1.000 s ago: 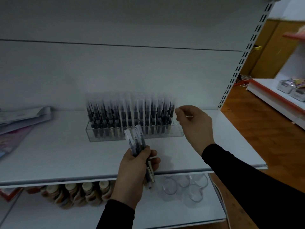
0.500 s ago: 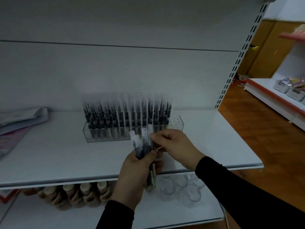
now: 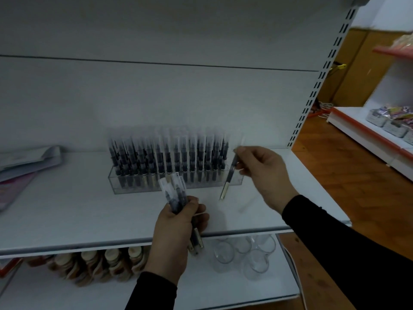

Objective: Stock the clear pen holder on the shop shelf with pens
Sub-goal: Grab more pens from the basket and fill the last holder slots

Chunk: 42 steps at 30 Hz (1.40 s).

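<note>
the tops of the pens [image 3: 169, 153] standing in the clear pen holder [image 3: 125, 186] smear into pale streaks, so their caps cannot be counted. the single pen [image 3: 229, 175] pinched by the right hand [image 3: 263, 173] is motion-blurred and hides the holder's right end; whether it touches the holder cannot be told. the left hand [image 3: 176, 229] covers the middle of its bundle of pens [image 3: 175, 193], and how many it grips is unclear. papers [image 3: 26, 159] at far left are cut by the edge. the shelf [image 3: 67, 209] hides the tops of the jars [image 3: 107, 262] and glasses [image 3: 243, 251] below. both sleeves run off the bottom edge.
</note>
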### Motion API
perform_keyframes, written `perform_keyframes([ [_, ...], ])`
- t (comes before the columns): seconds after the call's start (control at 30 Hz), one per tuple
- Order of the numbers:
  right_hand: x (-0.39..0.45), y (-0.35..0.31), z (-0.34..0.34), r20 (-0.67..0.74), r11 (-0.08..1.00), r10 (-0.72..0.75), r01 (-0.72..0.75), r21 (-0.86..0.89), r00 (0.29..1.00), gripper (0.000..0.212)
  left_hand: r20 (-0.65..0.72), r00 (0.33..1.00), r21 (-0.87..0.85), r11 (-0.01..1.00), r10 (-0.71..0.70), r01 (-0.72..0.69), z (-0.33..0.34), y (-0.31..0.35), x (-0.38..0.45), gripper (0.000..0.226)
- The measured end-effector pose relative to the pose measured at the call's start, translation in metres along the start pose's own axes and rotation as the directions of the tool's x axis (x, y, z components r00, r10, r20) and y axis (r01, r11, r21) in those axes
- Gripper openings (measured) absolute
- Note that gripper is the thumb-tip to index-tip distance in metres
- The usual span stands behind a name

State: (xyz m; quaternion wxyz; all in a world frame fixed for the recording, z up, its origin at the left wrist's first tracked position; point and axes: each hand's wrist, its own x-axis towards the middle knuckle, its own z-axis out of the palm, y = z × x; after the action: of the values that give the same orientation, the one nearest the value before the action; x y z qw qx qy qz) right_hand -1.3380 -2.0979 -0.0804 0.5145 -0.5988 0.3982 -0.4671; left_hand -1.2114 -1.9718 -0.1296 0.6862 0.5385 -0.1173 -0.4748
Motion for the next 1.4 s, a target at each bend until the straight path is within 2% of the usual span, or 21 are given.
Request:
perform_keyframes([
  [0.23, 0.017, -0.011, -0.015, -0.17, 0.968, -0.203, 0.172, -0.181, 0.964, 0.015, 0.007, 1.0, -0.024, 1.0, 0.003, -0.003, 0.004, -0.003, 0.001, 0.009],
  [0.47, 0.042, -0.014, -0.008, -0.162, 0.898, -0.319, 0.243, -0.367, 0.934, 0.015, 0.019, 0.999, -0.04, 0.999, -0.032, 0.033, 0.003, -0.005, 0.001, 0.008],
  [0.97, 0.059, -0.006, 0.01, -0.076, 0.814, -0.386, 0.3, -0.497, 0.92, 0.028, 0.047, 0.999, -0.014, 1.0, 0.009, -0.008, 0.003, -0.003, -0.001, 0.008],
  [1.4, 0.05, 0.013, 0.013, 0.007, 0.799, -0.309, 0.264, -0.54, 0.951, 0.025, 0.032, 0.999, -0.016, 1.0, -0.008, 0.009, 0.004, -0.002, -0.001, 0.007],
])
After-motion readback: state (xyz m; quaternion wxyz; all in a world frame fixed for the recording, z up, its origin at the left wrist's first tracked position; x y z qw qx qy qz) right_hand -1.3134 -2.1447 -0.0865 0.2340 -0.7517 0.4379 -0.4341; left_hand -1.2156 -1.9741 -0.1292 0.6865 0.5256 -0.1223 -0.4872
